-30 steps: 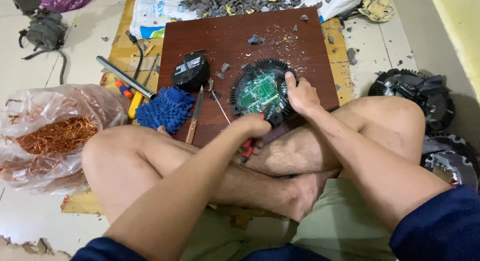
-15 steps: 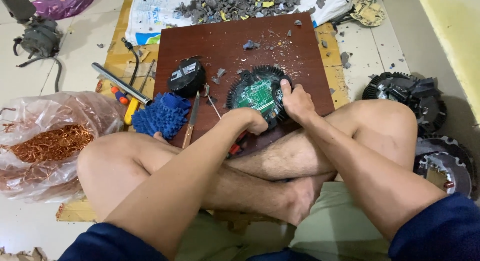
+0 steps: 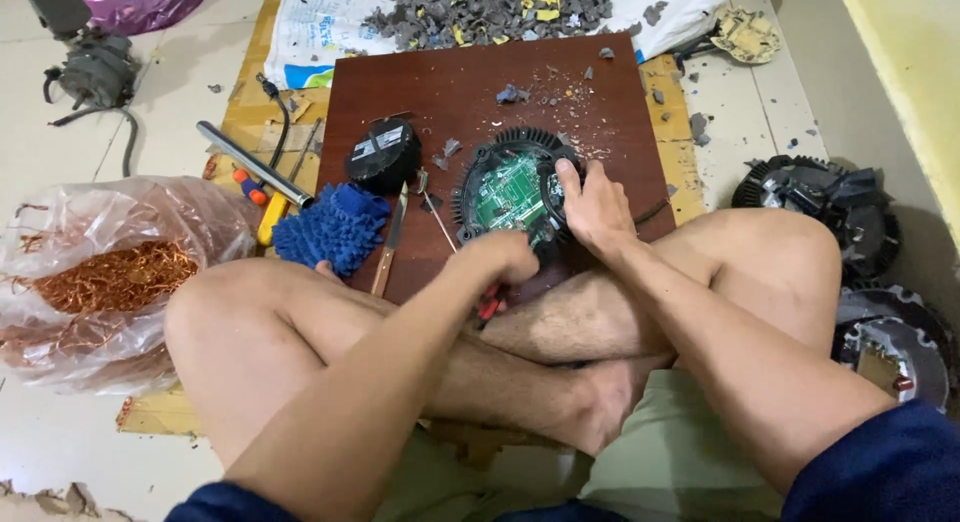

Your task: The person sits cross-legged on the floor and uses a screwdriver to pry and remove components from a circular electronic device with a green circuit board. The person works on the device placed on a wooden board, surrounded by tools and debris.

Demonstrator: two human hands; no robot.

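Already the round black housing (image 3: pixel 515 192) lies open, its green circuit board (image 3: pixel 508 197) bare inside the finned rim; the board is not yet out, and that, by my judgement, is what is left. It sits near the front edge of the brown board (image 3: pixel 440 92), right of middle, close against the person's crossed legs. The right hand (image 3: pixel 595 207) rests on the housing's right side, fingers curled over the rim and pressing it down. The left hand (image 3: pixel 505 260) is closed round a red-handled tool (image 3: pixel 488 304) at the housing's near edge; its tip is hidden, so where it bites I cannot tell. Grey chips scatter over the far right part of the board. Left of the housing lie a black cap (image 3: pixel 383 154), a thin blade (image 3: pixel 390 240) and a blue mitt (image 3: pixel 332 227); a bag of copper wire (image 3: pixel 105 277) sits on the floor.
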